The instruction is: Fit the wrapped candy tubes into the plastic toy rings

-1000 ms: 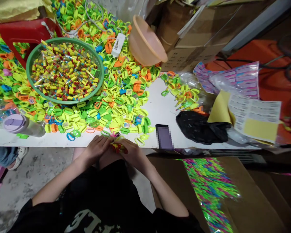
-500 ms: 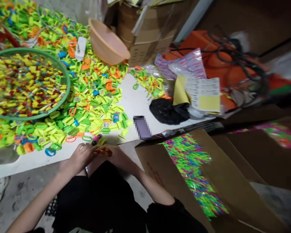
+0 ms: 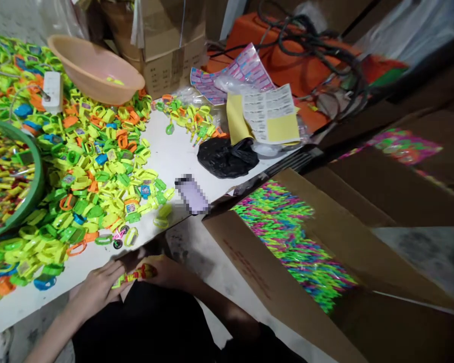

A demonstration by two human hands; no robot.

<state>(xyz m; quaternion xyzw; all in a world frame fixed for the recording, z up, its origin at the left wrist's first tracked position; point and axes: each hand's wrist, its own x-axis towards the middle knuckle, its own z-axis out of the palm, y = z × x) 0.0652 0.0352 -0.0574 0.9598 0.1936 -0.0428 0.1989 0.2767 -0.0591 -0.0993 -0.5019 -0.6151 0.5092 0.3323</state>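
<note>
Over my lap, just off the table's front edge, my two hands are close together. My left hand [image 3: 103, 283] is closed, its fingertips at a yellow-green plastic piece [image 3: 118, 281]. My right hand [image 3: 167, 271] curls around several small red-and-yellow pieces [image 3: 146, 272]; their exact kind is too small to tell. Above the hands, on the table edge, lies a tiny pink toy bicycle [image 3: 119, 236] beside a yellow-green toy watch [image 3: 130, 237]. A large heap of toy watches [image 3: 109, 166] in yellow, green, orange and blue spreads across the left side of the white table [image 3: 166, 151].
A green-rimmed basket [image 3: 40, 176] of small yellow-and-red pieces stands left. Behind are a peach bowl [image 3: 94, 75] and a white power strip [image 3: 53, 92]. A phone [image 3: 192, 195], black plastic bag [image 3: 227, 159] and label sheets [image 3: 268, 113] lie right. An open carton [image 3: 245, 272] holds colourful sticks.
The view has swung to the right, so the table things appear further left. My hands appear lower, off the table edge, and a yellow-green piece now shows at my left fingertips.
</note>
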